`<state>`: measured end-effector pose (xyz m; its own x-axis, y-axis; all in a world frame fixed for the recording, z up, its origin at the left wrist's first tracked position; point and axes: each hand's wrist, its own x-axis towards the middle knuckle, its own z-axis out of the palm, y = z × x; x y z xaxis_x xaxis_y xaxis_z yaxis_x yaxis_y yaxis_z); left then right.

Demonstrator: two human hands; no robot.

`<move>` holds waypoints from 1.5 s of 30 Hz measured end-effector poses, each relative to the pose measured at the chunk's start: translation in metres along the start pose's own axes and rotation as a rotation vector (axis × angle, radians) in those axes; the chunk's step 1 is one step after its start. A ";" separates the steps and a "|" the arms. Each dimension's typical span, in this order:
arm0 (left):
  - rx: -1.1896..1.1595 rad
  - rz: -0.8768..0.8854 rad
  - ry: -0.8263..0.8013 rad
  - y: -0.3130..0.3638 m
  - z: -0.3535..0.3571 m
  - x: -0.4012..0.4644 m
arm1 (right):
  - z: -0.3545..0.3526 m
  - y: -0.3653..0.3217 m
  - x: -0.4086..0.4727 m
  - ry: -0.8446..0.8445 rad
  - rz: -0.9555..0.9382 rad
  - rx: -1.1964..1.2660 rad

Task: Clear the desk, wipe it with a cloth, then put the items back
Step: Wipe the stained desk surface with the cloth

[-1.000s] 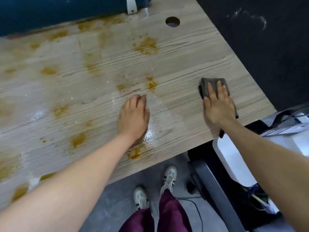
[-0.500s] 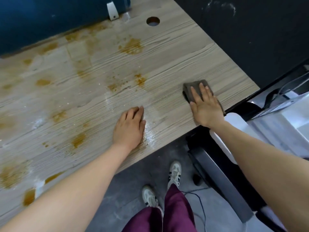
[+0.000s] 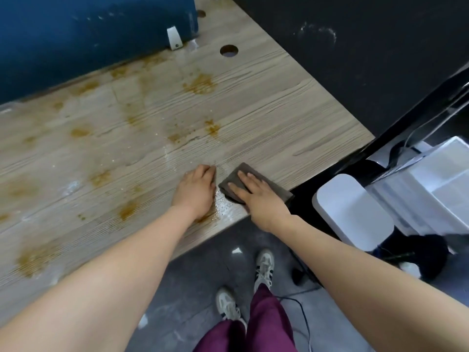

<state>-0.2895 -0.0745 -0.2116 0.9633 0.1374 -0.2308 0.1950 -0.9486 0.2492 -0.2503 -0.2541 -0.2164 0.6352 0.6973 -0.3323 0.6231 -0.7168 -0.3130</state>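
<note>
Near the front edge of the surface (image 3: 266,118) my right hand (image 3: 256,194) lies flat on the grey cloth (image 3: 256,184), fingers straight, pressing it down rather than gripping it; my left hand (image 3: 196,190) rests just beside it on the wood, fingers loosely bent and holding nothing — a brace, as I judge it. Between the two hands sits a wet, glistening patch (image 3: 223,203); orange-brown stains (image 3: 200,83) are scattered across the wood, left and toward the back, so the wiping looks far from done. Nothing else stands on the wood in view, and the things to put back are out of sight. The risks as I see them: the cloth's rear corner hangs close to the edge, so a stroke toward me could push it — and the liquid — onto the floor by my shoes (image 3: 264,265); a flat palm could slip off the cloth on the wet patch; one pass may only smear the stains.
</note>
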 end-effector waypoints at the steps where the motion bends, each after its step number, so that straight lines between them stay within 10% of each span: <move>1: 0.022 -0.002 -0.006 0.002 -0.002 -0.004 | -0.002 -0.003 -0.005 -0.006 -0.015 -0.002; 7: -0.152 -0.049 -0.016 0.012 -0.001 -0.027 | -0.041 -0.009 -0.015 -0.134 -0.027 0.040; 13: -0.518 -0.174 -0.039 0.027 -0.021 -0.028 | -0.083 0.003 -0.023 -0.138 0.208 1.150; 18: -1.414 -0.466 -0.202 0.053 -0.067 -0.015 | -0.142 0.006 -0.015 -0.161 0.093 1.530; 22: -1.806 -0.376 -0.172 0.078 -0.109 0.009 | -0.180 0.011 -0.004 -0.065 0.053 1.562; 31: -1.813 -0.355 0.041 0.150 -0.165 0.086 | -0.244 0.061 0.007 0.555 0.091 0.504; 41: -1.906 -0.365 -0.136 0.197 -0.167 0.157 | -0.259 0.121 0.028 0.437 0.042 0.431; 45: -1.499 -0.244 0.053 0.194 -0.173 0.200 | -0.282 0.135 0.059 0.482 0.089 0.023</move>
<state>-0.0271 -0.1815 -0.0466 0.8798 0.2835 -0.3815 0.3161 0.2505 0.9151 0.0003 -0.3073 -0.0280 0.8278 0.5538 0.0895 0.5500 -0.7698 -0.3237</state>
